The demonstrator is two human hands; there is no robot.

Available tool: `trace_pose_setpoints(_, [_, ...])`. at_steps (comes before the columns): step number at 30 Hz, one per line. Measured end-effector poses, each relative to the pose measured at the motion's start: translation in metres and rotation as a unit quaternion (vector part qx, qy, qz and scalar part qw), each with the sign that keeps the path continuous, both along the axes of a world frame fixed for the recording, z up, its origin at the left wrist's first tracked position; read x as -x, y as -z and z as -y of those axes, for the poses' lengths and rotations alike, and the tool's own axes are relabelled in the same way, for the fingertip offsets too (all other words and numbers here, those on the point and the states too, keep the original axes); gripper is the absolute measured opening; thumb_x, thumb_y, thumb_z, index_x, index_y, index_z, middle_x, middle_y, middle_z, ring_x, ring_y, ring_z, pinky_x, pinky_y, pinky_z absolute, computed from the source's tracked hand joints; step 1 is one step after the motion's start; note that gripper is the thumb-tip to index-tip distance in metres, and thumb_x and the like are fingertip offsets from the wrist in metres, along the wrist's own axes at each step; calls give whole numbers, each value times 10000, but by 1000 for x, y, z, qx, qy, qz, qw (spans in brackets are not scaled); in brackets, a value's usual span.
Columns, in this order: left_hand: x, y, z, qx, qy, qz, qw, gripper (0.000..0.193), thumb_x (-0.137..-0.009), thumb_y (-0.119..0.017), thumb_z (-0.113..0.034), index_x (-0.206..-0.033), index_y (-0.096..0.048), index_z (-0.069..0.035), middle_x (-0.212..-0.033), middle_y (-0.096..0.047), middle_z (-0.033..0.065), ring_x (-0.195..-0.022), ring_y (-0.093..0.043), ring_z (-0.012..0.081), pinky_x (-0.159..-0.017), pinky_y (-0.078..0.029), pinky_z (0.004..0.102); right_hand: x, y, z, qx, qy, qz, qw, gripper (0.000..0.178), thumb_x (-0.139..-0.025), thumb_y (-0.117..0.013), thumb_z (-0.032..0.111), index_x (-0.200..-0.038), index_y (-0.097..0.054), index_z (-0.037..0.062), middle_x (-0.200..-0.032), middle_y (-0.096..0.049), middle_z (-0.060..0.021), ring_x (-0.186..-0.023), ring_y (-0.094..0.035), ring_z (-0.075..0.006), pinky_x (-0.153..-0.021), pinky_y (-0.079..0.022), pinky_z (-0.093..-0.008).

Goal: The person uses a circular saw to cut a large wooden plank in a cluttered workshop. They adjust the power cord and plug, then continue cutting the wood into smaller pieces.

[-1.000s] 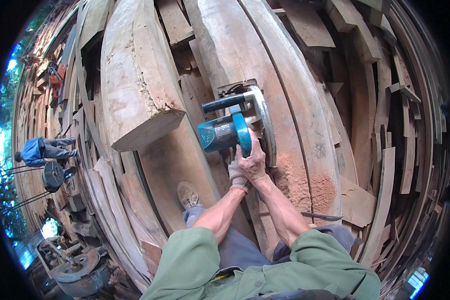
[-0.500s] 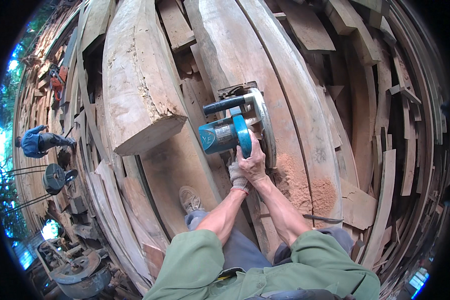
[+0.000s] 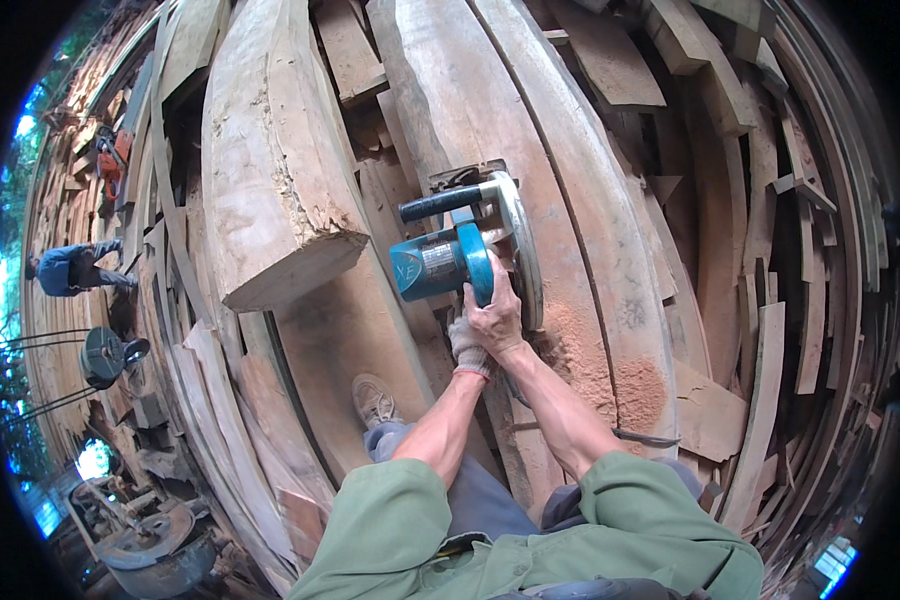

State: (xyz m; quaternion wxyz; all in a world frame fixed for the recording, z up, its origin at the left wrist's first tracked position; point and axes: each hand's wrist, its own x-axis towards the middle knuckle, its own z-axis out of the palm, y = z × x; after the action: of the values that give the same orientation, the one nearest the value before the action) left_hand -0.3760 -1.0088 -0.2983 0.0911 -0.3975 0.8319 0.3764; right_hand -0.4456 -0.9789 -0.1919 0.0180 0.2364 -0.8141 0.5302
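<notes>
A teal circular saw (image 3: 428,266) with a black front handle (image 3: 436,206) and a pale blade guard stands on a wide plank (image 3: 450,90). My bare right hand (image 3: 496,312) is wrapped round the saw's teal rear handle. Close beside and partly under it, my left hand (image 3: 467,344), in a grey knit glove, is closed against the rear of the saw; its fingertips are mostly hidden. The front handle has no hand on it. Reddish sawdust (image 3: 582,360) lies behind the saw, along a long dark slit between the plank and its neighbour (image 3: 625,260).
A thick squared timber (image 3: 275,180) ends left of the saw. My shoe (image 3: 375,400) rests on a lower board. Loose boards (image 3: 765,400) crowd the right. Far left are an orange-red power tool (image 3: 111,165), a person in blue (image 3: 65,270) and rusty machinery (image 3: 150,550).
The view has shifted slightly, so the saw and both hands sit a little further left. My hold looks the same. The person in blue at far left has changed leg position.
</notes>
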Motion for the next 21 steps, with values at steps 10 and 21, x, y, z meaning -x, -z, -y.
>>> trace_pose_setpoints(10, [5, 5, 0, 105, -32, -141, 984, 350, -916, -639, -363, -1190, -644, -145, -917, -742, 93, -749, -729, 282, -639, -557, 420, 7, 1, 5, -3, -6, -23, 1000, 674, -843, -697, 63, -1434, -382, -11, -1314, -560, -275, -1134, -618, -440, -917, -562, -455])
trace_pose_setpoints(21, [8, 27, 7, 11, -84, -199, 976, 340, -933, -630, -346, -1222, -647, -166, -937, -755, 72, -783, -740, 264, -634, -560, 410, 15, 2, 11, -2, -5, -23, 1000, 675, -845, -691, 58, -1439, -380, -19, -1322, -559, -274, -1159, -610, -433, -936, -553, -450])
